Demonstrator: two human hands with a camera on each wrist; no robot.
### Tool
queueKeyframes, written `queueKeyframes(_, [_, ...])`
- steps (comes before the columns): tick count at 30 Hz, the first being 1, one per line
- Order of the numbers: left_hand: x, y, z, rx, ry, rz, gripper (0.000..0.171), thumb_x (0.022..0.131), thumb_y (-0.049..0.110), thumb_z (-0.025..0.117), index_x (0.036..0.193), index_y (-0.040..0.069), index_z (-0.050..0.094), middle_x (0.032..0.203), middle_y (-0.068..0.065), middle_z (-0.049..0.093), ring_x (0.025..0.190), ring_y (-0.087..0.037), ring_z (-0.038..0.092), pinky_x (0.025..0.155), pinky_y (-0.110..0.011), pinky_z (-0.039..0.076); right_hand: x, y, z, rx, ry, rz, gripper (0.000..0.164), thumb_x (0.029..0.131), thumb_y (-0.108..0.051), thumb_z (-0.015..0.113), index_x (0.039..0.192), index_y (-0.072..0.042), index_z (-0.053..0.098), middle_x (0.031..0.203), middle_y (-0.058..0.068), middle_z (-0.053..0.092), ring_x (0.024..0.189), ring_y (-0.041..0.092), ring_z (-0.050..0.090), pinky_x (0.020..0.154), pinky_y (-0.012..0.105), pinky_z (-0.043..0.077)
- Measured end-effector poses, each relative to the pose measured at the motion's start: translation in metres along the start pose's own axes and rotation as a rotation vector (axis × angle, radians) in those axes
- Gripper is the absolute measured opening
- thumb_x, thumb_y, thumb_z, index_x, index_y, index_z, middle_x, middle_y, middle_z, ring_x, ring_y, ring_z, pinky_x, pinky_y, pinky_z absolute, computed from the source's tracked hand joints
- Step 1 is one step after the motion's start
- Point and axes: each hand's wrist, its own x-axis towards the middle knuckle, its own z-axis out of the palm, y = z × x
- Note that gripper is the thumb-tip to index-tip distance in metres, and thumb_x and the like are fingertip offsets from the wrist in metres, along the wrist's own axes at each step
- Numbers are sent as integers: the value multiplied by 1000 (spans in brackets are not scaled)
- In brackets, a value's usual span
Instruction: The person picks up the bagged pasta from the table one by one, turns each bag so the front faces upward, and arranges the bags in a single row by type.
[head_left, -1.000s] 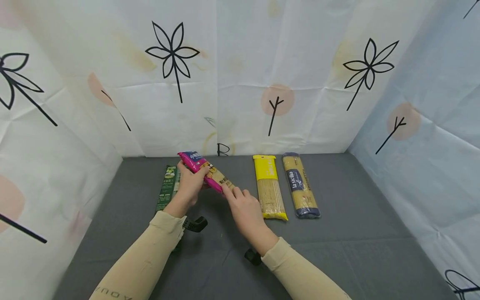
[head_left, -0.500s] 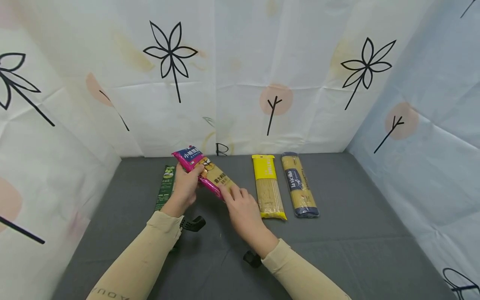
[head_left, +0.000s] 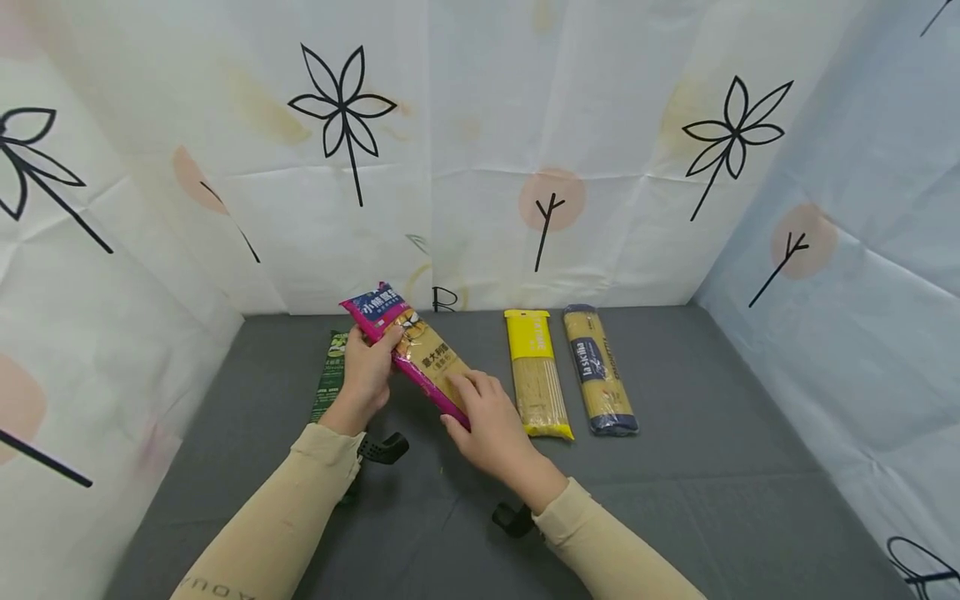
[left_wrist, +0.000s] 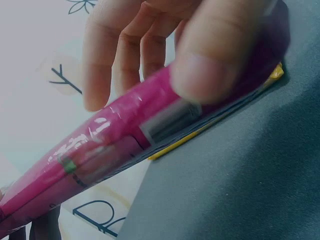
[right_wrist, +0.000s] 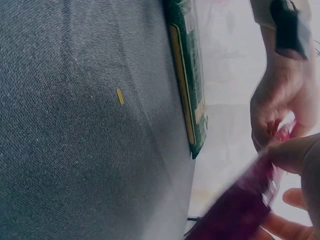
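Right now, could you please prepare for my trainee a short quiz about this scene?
1. Which hand or hands hold the pink pack?
2. True or false: in the head view, the green pack lies left of the yellow pack.
3. In that view, which lies farthest right: A) yellow, B) blue-labelled, C) green?

Key: 1. Both, left hand and right hand. 2. True. 3. B, the blue-labelled pack.

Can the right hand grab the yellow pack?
Probably yes. The right hand looks close to the yellow pack, and nothing seems to lie between them. But it's holding the pink pack, so it would likely have to let go first.
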Motion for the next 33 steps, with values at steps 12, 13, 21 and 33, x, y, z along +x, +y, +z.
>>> queueKeyframes(12, [1, -7, -4, -10, -13, 26, 57, 99, 20, 57, 148, 19, 28, 132, -12, 51, 112, -28, 58, 87, -41, 52, -3, 15, 3, 202, -48, 97, 63, 94, -36, 63, 146, -12, 38, 134, 7, 49, 117, 18, 48, 98, 38, 44])
queueKeyframes(13, [2, -7, -4, -5, -17, 26, 58, 99, 21, 57, 149, 19, 28, 132, -12, 52, 111, -28, 58, 87, -41, 52, -3, 15, 3, 220, -52, 103, 63, 94, -35, 63, 146, -12, 38, 133, 8, 49, 116, 19, 49, 97, 39, 45])
queueKeyframes(21, [1, -9, -5, 15, -86, 34, 62, 100, 26, 54, 153, 24, 22, 132, -14, 54, 110, -29, 59, 87, -43, 51, -5, 19, 6, 505, -174, 254, 66, 96, -41, 59, 150, -16, 30, 135, 8, 49, 115, 20, 55, 90, 38, 50])
queueKeyframes(33, [0, -16, -4, 77, -139, 54, 56, 102, 27, 50, 151, 23, 25, 132, -12, 54, 109, -29, 59, 85, -44, 51, -5, 19, 10, 843, -264, 313, 55, 100, -29, 55, 143, -1, 33, 123, 15, 60, 104, 22, 61, 85, 41, 51])
